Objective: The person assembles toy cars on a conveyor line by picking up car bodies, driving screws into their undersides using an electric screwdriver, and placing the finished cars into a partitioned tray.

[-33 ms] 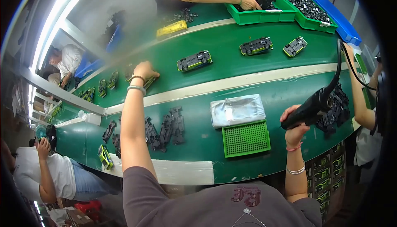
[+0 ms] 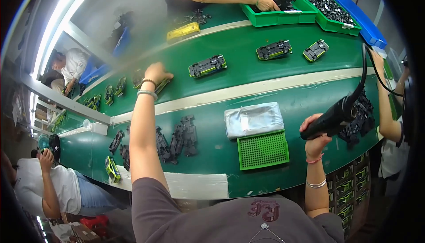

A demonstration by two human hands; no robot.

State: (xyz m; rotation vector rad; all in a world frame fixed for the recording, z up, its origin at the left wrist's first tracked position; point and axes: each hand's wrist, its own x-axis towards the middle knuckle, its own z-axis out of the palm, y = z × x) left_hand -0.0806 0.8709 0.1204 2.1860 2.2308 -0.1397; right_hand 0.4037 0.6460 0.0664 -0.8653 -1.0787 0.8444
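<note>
My right hand (image 2: pixel 316 139) is closed around a black corded power screwdriver (image 2: pixel 330 120), its cable (image 2: pixel 364 70) rising from the far end. My left hand (image 2: pixel 157 72) reaches over the green conveyor belt, thumb stretched out to the right and the other fingers partly hidden. Right under it, partly covered, lies a toy car (image 2: pixel 163 86) with yellow-green edges. Another toy car (image 2: pixel 137 78) sits just left of that hand. Farther right on the belt, upside-down toy cars with black undersides lie apart: one car (image 2: pixel 208 66), a second (image 2: pixel 274 49) and a third (image 2: pixel 315 50).
Black car chassis (image 2: pixel 178 139) lie on the near table, with more black chassis (image 2: pixel 361 117) at right. A green perforated basket (image 2: pixel 263 150) adjoins a pale plastic-wrapped packet (image 2: pixel 254 119). Across the belt, a co-worker's hands (image 2: pixel 268 2) reach into a green bin (image 2: pixel 283 18).
My left hand has lifted slightly off the toy car, its thumb farther out. My right hand and the screwdriver stay in place.
</note>
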